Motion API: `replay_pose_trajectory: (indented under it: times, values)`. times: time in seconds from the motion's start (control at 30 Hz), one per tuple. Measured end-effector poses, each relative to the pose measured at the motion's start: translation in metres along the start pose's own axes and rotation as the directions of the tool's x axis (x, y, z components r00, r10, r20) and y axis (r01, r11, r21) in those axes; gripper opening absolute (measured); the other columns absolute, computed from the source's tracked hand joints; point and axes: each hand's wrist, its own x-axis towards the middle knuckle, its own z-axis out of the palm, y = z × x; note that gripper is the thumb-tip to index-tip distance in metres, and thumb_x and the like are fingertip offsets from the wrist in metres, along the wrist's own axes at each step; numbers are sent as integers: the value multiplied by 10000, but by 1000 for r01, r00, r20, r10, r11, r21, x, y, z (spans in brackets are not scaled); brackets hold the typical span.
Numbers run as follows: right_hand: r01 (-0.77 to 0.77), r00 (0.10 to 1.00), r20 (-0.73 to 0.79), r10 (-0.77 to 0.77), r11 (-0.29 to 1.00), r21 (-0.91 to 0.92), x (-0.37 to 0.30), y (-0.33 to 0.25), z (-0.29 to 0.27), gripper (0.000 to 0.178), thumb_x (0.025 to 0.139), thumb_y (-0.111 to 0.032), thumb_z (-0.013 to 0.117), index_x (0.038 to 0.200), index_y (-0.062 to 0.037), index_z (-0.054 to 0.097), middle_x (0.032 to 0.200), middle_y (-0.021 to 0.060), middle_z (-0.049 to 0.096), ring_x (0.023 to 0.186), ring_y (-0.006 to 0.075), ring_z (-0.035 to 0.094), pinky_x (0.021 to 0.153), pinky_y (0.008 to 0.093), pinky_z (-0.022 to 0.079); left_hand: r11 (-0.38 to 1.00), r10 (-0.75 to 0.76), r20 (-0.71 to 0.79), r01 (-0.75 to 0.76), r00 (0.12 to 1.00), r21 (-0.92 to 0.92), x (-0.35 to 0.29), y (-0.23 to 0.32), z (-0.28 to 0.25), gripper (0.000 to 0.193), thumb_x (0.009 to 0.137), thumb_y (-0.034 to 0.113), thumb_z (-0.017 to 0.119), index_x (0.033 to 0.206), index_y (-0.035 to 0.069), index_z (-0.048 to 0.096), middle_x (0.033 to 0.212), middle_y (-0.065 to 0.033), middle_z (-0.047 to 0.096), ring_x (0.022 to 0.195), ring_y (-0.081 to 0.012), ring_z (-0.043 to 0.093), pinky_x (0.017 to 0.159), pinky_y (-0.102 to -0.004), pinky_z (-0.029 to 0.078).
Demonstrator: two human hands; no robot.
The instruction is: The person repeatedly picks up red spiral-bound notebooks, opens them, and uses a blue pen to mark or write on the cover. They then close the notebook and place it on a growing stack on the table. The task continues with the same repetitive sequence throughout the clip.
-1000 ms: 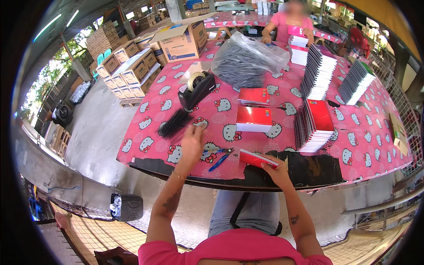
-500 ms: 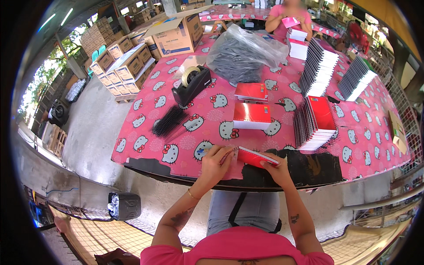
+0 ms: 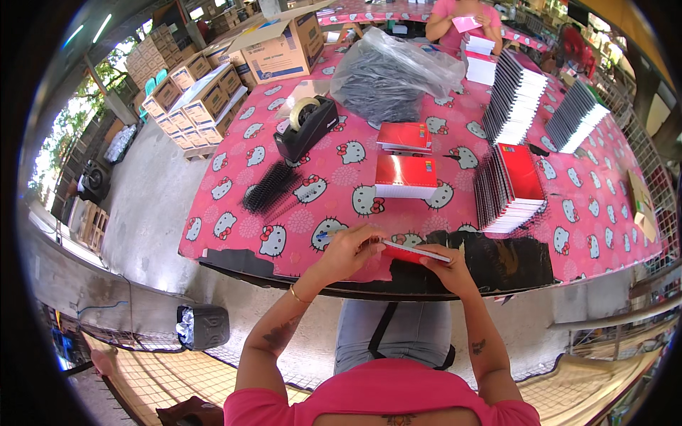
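Note:
Near the table's front edge, my right hand (image 3: pixel 452 270) grips a thin red notebook (image 3: pixel 406 253) by its right end, thumb on the near side. The notebook is tilted, its pale page edge facing up. At its left end is my left hand (image 3: pixel 350 251), thumb and fingers pinched together close to the corner; whatever they hold is too small to make out. Beyond my hands lie red notebooks (image 3: pixel 406 175) in a low stack, with another small red stack (image 3: pixel 403 136) behind. To the left sits a loose pile of black spiral coils (image 3: pixel 271 189).
A black tape dispenser (image 3: pixel 307 129) stands beyond the coils, near a clear plastic bag of dark coils (image 3: pixel 387 82). Tall leaning notebook stacks (image 3: pixel 508 186) occupy the right side. A cardboard box (image 3: pixel 279 53) is at the far left. Across the table, a person (image 3: pixel 465 25) holds a pink item.
The notebook has tipped so its red cover shows less and its page edge more. My left fingers have drawn in to its left end. The whole view has shifted slightly.

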Motion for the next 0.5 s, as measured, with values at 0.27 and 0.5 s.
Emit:
replay_pose_trajectory:
  times: [0.27, 0.5]
  values:
    - [-15, 999, -41, 14, 999, -29, -3, -6, 2, 220, 928, -50, 671, 1141, -4, 700, 1088, 92, 718, 997, 150, 644, 906, 285, 492, 984, 47, 131, -69, 990, 163, 10, -5, -5, 268, 858, 110, 731, 1112, 78, 652, 941, -107, 614, 834, -302, 643, 666, -375, 513]
    - [8, 999, -40, -7, 1000, 11, -8, 1, 5, 254, 931, -19, 652, 1183, -13, 685, 1082, 97, 720, 948, 112, 614, 878, 258, 480, 938, 56, 198, -119, 979, 324, 14, 7, -5, 384, 860, 272, 730, 1161, 64, 613, 1070, -117, 590, 961, -327, 618, 762, -435, 492]
